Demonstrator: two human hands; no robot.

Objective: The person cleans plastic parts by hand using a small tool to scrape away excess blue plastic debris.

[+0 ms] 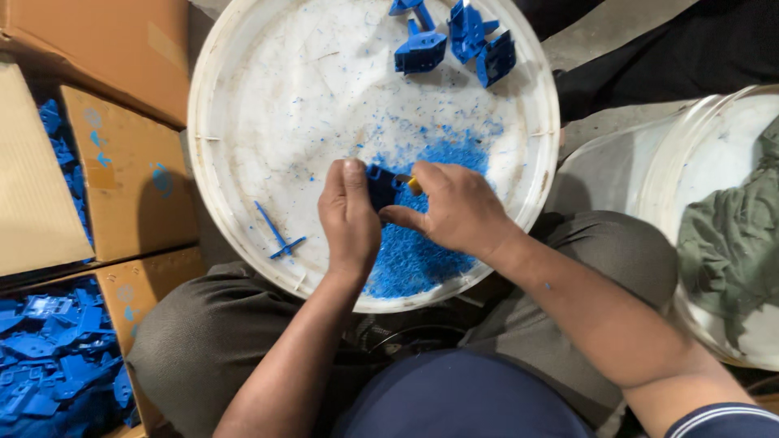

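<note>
My left hand point(349, 215) grips a small blue plastic part point(380, 183) over a large white round tray point(243, 105). My right hand point(454, 209) presses against the same part and holds a small tool with a yellow tip point(415, 185) between its fingers. A heap of blue plastic shavings point(422, 251) lies in the tray under both hands. Several blue moulded parts point(450, 40) sit at the tray's far side. A thin blue strip of trimmed plastic point(277, 235) lies in the tray, left of my left hand.
An open cardboard box point(130, 174) at the left holds many blue plastic parts point(57, 357). A white bucket point(673, 162) with green cloth point(730, 243) in it stands at the right. The tray rests against my knees.
</note>
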